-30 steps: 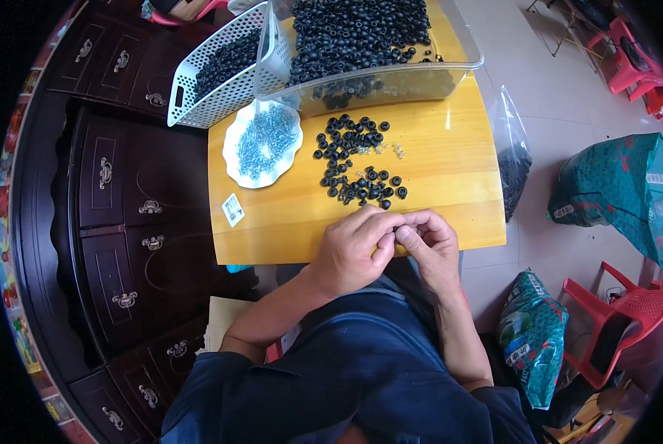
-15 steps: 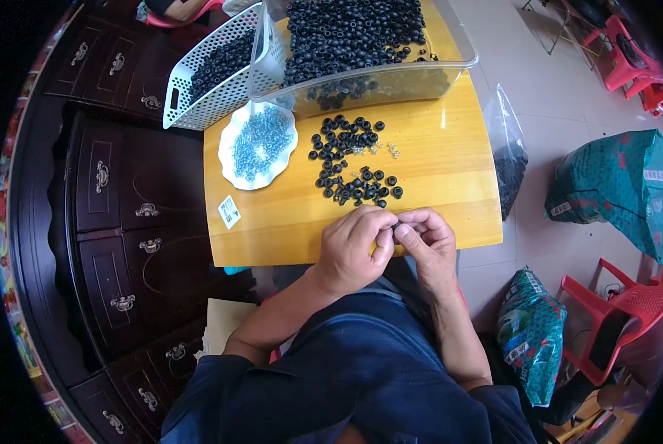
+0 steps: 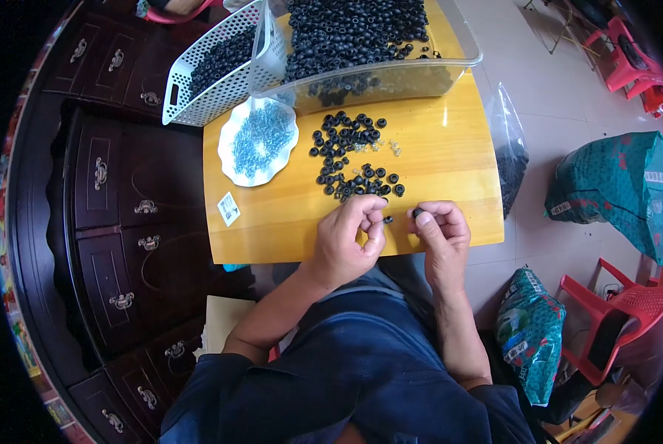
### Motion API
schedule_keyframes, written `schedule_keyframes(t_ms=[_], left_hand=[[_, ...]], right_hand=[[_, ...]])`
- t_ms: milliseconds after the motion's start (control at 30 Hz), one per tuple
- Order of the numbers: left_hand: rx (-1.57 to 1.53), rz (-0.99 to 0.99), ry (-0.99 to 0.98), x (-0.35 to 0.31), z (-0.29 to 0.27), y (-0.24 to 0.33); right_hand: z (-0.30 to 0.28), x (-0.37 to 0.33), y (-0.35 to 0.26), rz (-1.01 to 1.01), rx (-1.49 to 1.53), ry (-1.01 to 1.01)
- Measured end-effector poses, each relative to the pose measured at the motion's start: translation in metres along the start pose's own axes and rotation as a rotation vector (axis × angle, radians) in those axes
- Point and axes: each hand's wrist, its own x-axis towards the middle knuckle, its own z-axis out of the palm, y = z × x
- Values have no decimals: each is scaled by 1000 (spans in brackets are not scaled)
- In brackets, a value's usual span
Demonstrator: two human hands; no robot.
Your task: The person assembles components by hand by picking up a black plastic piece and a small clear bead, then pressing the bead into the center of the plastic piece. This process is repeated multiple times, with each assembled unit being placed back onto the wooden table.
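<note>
My right hand [image 3: 445, 235] pinches a small black ring-shaped part [image 3: 418, 212] between thumb and fingers, just above the table's near edge. To its left, my left hand [image 3: 348, 238] has its thumb and forefinger apart, with a gap between them. A small black piece [image 3: 388, 220] shows right beside those fingertips; whether it touches them is unclear. Just beyond the hands lies a loose pile of black ring-shaped parts [image 3: 368, 180] on the yellow wooden table [image 3: 450, 177]. Several tiny clear pieces [image 3: 395, 148] are scattered by the pile's right side.
At the far side stand a clear plastic bin [image 3: 450, 70] and a white perforated basket [image 3: 228, 89], both holding black parts. A white scalloped plate [image 3: 228, 166] carries small bluish clear pieces. Green bags [image 3: 612, 177] and a red chair [image 3: 634, 303] are at right; dark drawers [image 3: 102, 177] line the left.
My two hands have come apart from their joined position. The right hand has shifted right with the black part, and the left hand's fingers have parted.
</note>
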Motion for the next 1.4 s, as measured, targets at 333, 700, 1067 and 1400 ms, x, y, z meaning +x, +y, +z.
schedule_keyframes(t_ms=[333, 700, 1067, 1400], left_hand=[[293, 77, -76, -4, 17, -23], [287, 9, -91, -4, 6, -17], [382, 217, -138, 63, -8, -41], [412, 327, -325, 93, 13, -50]], right_hand=[[-2, 3, 7, -48, 64, 127], [-2, 3, 6, -45, 84, 144], [0, 2, 3, -39, 39, 117], [0, 2, 0, -5, 34, 120]])
